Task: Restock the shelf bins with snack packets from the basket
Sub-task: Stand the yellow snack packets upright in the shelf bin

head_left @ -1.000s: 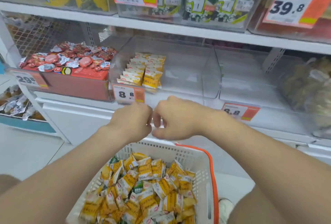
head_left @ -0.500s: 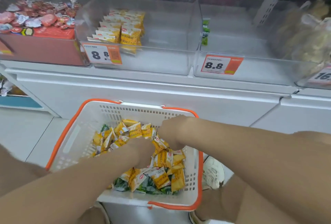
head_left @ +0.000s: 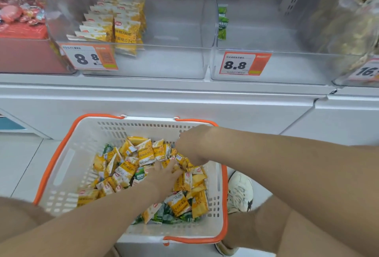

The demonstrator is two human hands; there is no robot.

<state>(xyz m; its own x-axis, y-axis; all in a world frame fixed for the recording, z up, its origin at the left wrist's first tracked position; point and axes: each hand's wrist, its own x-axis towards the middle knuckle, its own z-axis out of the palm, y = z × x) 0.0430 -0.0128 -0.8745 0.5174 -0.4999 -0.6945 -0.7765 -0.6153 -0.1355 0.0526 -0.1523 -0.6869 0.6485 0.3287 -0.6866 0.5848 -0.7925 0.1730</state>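
Two kinds of packet lay mixed in the white perforated plastic basket with the orange rim [head_left: 67, 164]: many yellow snack packets [head_left: 145, 152] over a few green foil packets [head_left: 164, 214]. That was our main worry. A blind grab could carry a green one into the left clear plastic shelf bin [head_left: 164, 63], where only a yellow row [head_left: 125, 31] stood, while the right clear plastic bin [head_left: 287, 68] held the green stock [head_left: 222, 22]. Our left hand [head_left: 164, 174] lay on the heap, fingers fairly straight, gripping nothing we could see. Our right hand [head_left: 190, 146] dug in at the far right, fingers hidden, so we could not tell its grip. An overfull handful might also spill on the lift.
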